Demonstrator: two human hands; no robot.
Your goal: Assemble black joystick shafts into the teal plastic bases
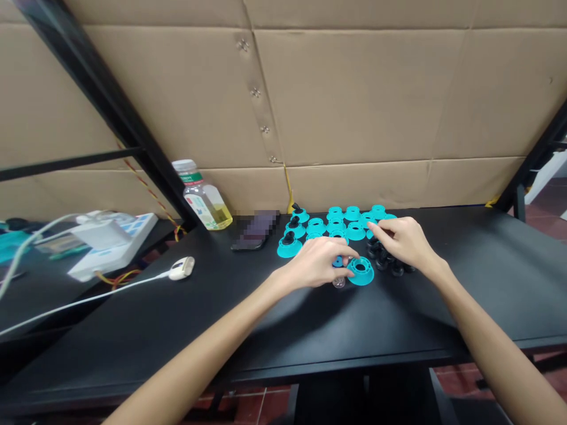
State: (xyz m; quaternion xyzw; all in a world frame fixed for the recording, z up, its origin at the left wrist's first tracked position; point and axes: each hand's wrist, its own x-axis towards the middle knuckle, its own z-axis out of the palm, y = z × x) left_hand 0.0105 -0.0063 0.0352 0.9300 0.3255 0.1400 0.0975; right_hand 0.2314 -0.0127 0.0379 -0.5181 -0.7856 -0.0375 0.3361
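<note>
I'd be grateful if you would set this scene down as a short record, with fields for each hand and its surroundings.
left hand: fingers at the rim of a teal flanged part
right hand: nearest a cluster of black knobs
nearby: rows of teal flanged parts, some carrying black knobs
surroundings: bottle of yellow liquid, blurred phone, black table, cardboard wall

Bright, even indoor light; soft shadow under left hand [315, 264]; wide-angle bowing at frame edges.
</note>
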